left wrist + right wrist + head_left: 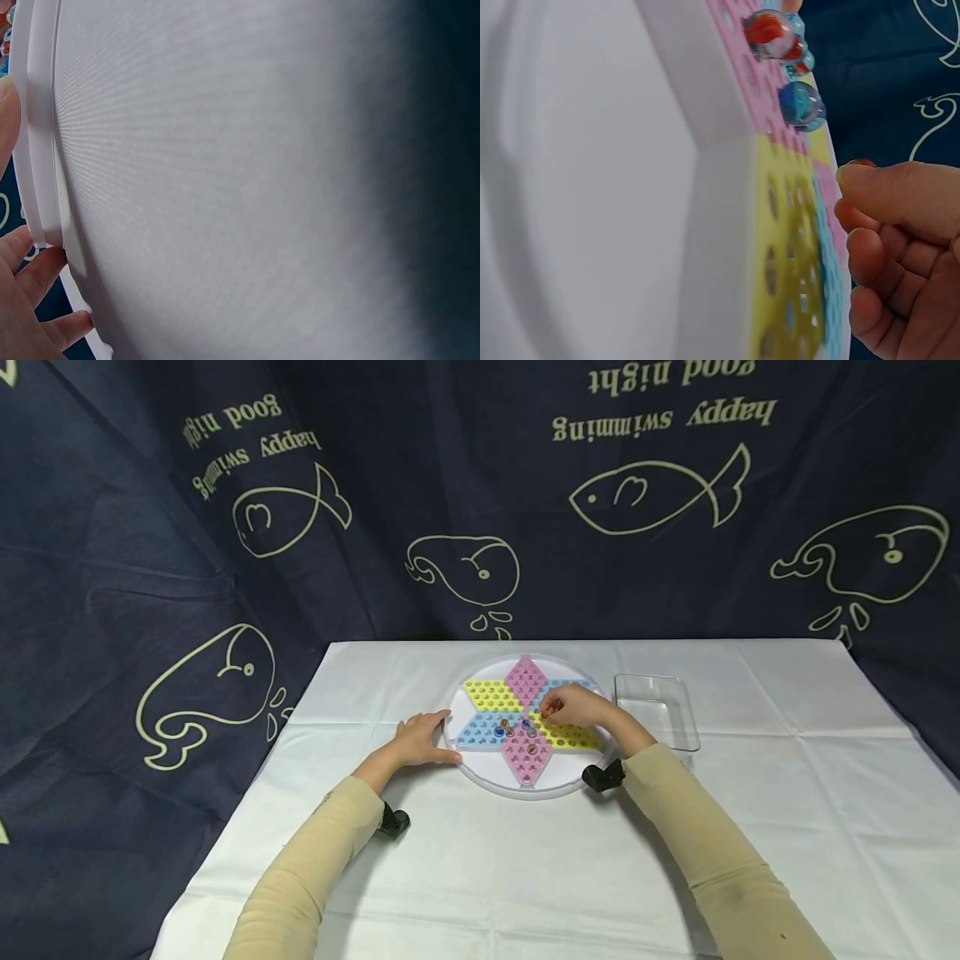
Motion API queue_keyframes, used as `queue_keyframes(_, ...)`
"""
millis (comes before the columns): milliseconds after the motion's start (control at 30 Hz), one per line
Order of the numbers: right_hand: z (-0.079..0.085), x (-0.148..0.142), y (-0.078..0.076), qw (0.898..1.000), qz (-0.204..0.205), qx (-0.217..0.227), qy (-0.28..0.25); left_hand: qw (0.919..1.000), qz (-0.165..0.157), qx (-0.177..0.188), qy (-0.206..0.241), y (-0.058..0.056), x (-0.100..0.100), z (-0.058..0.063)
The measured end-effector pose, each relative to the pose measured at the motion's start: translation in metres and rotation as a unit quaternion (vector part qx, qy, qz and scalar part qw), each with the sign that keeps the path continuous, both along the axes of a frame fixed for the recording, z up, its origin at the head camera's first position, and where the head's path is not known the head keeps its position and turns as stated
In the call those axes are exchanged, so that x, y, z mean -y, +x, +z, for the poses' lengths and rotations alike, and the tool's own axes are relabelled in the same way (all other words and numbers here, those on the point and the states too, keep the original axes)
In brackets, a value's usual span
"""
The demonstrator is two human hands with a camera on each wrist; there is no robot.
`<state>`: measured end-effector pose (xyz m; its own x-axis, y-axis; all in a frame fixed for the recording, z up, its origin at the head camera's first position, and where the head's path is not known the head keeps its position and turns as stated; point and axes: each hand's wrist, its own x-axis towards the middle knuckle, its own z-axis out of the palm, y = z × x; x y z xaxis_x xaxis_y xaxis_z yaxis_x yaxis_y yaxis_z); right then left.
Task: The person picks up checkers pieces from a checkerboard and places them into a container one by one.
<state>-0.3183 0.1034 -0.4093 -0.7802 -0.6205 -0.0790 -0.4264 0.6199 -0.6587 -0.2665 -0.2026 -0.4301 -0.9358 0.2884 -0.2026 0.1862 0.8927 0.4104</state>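
Observation:
A round white Chinese checkers board (480, 767) carries a six-pointed star in pink, yellow and blue, dotted with holes. My left hand (415, 741) lies at its left edge, thumb and fingers spread, fingertips right at the rim (43, 135). Above the star's middle, my right hand (576, 705) pinches a reddish marble (863, 162) between thumb and fingers, which mostly hide it. Several glass marbles sit around the pink and blue sections, among them a blue one (499, 732) and a red-swirled one (769, 34) in the right wrist view.
A clear rectangular plastic box (692, 727) stands just right of the board, partly behind the right forearm. White cloth (480, 877) covers the table. Dark fabric (450, 460) with fish and whale drawings hangs behind and at the left.

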Motion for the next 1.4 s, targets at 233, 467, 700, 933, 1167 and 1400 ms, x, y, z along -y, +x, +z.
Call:
queue_keyframes(233, 0.005, -0.005, -0.004, 1.000, -0.008, -0.011, 0.001, 1.0000, 0.001, 0.000, -0.001, 0.000, 0.000, 0.000)
queue_keyframes(467, 0.012, -0.011, -0.005, 1.000, -0.014, -0.004, -0.009, 1.0000, 0.001, -0.003, -0.004, 0.001, 0.001, 0.002)
queue_keyframes(700, 0.019, -0.018, -0.007, 0.999, -0.026, -0.030, -0.003, 1.0000, 0.001, -0.001, -0.003, 0.000, 0.001, -0.001)
queue_keyframes(933, 0.027, -0.030, -0.008, 0.999, -0.028, -0.026, -0.002, 1.0000, -0.001, 0.001, 0.000, -0.001, 0.001, -0.001)
queue_keyframes(1167, 0.030, -0.046, -0.012, 0.998, -0.048, -0.036, -0.003, 1.0000, -0.001, 0.003, -0.002, -0.001, 0.001, -0.002)
queue_keyframes(1400, 0.035, -0.063, -0.012, 0.996, -0.080, -0.037, -0.009, 1.0000, 0.000, 0.004, -0.004, 0.000, 0.000, -0.001)
